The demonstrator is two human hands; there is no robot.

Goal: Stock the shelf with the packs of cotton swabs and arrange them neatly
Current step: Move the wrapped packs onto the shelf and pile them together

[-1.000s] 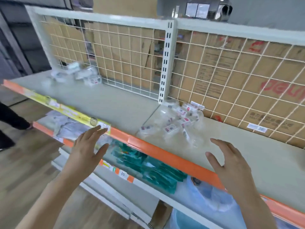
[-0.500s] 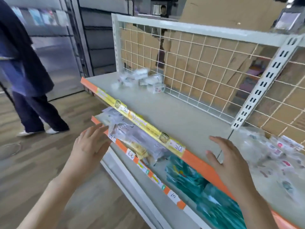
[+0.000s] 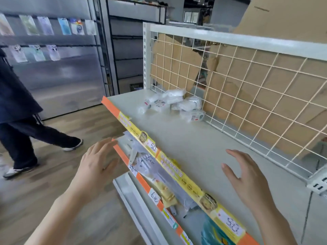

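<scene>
Shop aisle, pale grey metal shelf deck (image 3: 185,142): both hands empty, stock heaped at the far left corner.

Left hand (image 3: 95,167) hovers off the front edge, fingers straight and spread, holding nothing. Right hand (image 3: 247,177) hangs over the deck, fingers loosely arched, also holding nothing. Between them runs the orange front lip with yellow price strip (image 3: 159,156). Deck bare from there back. Clear plastic packs of cotton swabs (image 3: 175,105) lie well apart from both hands, ahead of them and between their lines, jumbled at mixed angles. The heap's long axis roughly follows the white wire grid back panel (image 3: 247,89), which it touches. Neither hand looks clearly nearer; the right already has open deck before it, so probably leads the reach. Passer-by in dark clothing (image 3: 17,106) beyond, on the wood floor.
</scene>
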